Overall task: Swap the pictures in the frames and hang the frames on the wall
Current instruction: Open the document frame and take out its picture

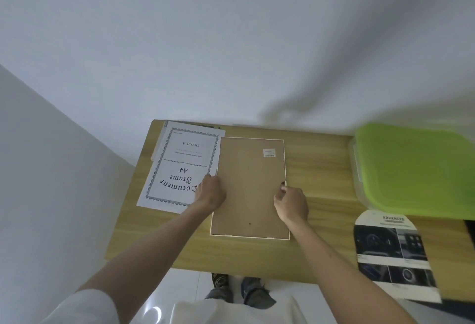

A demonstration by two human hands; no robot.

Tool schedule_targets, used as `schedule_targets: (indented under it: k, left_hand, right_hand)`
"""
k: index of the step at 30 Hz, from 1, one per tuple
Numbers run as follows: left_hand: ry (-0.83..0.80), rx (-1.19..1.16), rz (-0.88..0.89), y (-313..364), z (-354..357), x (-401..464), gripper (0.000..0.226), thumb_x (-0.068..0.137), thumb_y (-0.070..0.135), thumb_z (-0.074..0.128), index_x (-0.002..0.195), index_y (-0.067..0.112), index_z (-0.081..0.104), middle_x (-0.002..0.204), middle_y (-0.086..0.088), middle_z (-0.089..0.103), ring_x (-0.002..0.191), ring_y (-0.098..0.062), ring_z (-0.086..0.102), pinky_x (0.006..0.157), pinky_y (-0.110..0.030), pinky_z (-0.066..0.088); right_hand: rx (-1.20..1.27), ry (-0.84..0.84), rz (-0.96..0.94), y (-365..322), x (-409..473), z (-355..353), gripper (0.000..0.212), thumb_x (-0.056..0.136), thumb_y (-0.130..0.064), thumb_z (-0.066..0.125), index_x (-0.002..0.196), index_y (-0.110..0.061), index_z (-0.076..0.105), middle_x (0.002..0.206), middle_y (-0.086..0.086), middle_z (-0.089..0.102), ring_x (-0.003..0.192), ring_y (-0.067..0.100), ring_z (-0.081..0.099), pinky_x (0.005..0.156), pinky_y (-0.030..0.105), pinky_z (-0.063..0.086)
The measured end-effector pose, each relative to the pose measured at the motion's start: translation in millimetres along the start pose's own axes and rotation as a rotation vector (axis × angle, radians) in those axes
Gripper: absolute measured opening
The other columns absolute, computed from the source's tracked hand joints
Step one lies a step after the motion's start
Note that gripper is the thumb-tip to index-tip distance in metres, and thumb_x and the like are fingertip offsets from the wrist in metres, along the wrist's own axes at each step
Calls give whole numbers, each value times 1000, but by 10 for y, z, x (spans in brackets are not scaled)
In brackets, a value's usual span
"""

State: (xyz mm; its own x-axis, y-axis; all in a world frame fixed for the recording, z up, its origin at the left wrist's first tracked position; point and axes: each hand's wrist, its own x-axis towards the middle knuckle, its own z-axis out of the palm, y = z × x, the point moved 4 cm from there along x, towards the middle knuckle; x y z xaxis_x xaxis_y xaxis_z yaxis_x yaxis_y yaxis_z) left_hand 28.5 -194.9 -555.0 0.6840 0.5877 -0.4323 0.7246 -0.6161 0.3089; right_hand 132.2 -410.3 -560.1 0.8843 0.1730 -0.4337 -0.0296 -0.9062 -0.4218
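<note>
Wooden table (pixel 321 169) against white wall (pixel 205 41) (glossy floor (pixel 180 295)).

White short sleeves (pixel 84 305), bare forearms, grey trousers (pixel 254 290).

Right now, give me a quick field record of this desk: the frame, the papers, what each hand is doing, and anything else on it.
surface: wooden table against a white wall
frame: face down, brown backing board up, barcode sticker near far right corner
insert sheet: "Document Frame A4" paper, left of the frame, on top of other sheets
left hand: on the frame's left edge
right hand: at the frame's right edge, fingers pinching there
other items: green-lidded box far right; printed leaflet near right
</note>
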Motion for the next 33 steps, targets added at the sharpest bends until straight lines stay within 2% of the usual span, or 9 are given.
schedule_targets:
  k: [4,8,11,17,20,22,27,30,33]
  left_hand:
    - [-58,4,38,-19,-12,46,14,78,3,45,65,8,42,92,-10,46,75,-32,49,68,-34,42]
    - [-72,-52,55,-65,-15,63,20,78,3,46,60,9,39,87,-9,45,72,-31,49,64,-33,39]
    - [-83,-135,52,-100,-32,62,18,78,4,48,62,8,42,87,-11,48,72,-30,50,62,-32,38]
    - [-47,-371,26,-213,-67,-6,9,78,12,56,80,4,60,79,-12,61,77,-33,60,65,-38,49]
    - [11,-446,26,-268,-119,-63,7,82,10,60,85,16,62,86,-8,59,79,-26,53,69,-30,41]
    - [46,-445,23,-305,-138,-53,12,81,11,62,91,10,68,91,-10,59,83,-26,54,67,-28,38]
    - [55,-470,23,-271,-214,-56,14,76,4,57,64,5,51,65,-4,45,62,-22,42,53,-27,30]
    - [48,-507,92,-118,-263,-59,10,78,0,58,68,-3,57,61,-3,44,61,-20,41,54,-27,33]
    - [20,-490,172,186,-280,-89,14,81,0,59,69,6,61,58,4,50,56,-12,46,51,-19,35]
  right_hand:
    - [215,-51,110,-47,-29,-30,12,82,-11,60,79,-18,69,84,6,64,84,34,60,63,28,37]
    - [350,-57,161,-60,-1,-95,14,84,-10,65,96,-12,71,100,4,69,78,22,63,61,26,46]
    - [430,-25,191,-45,2,-92,15,79,-6,65,92,-13,68,101,6,71,67,15,58,49,22,38]
    - [556,-101,207,-40,-61,-137,18,85,-4,64,97,-16,61,89,-5,61,75,12,56,61,25,43]
    - [613,-122,193,-25,-99,-92,19,84,-4,69,95,-18,61,99,-2,62,92,20,60,72,31,46]
    - [633,-113,187,-25,-140,-39,19,84,-5,70,94,-18,61,99,0,63,91,21,60,73,31,47]
    - [638,-41,168,-62,-206,-77,19,85,-8,70,100,-17,62,101,2,65,86,18,61,65,27,45]
    - [589,-3,155,28,-180,-225,18,83,-12,74,94,-23,63,109,2,67,96,21,64,77,29,48]
    - [520,42,156,175,-149,-466,18,85,-13,72,99,-20,64,114,2,66,98,19,61,81,26,44]
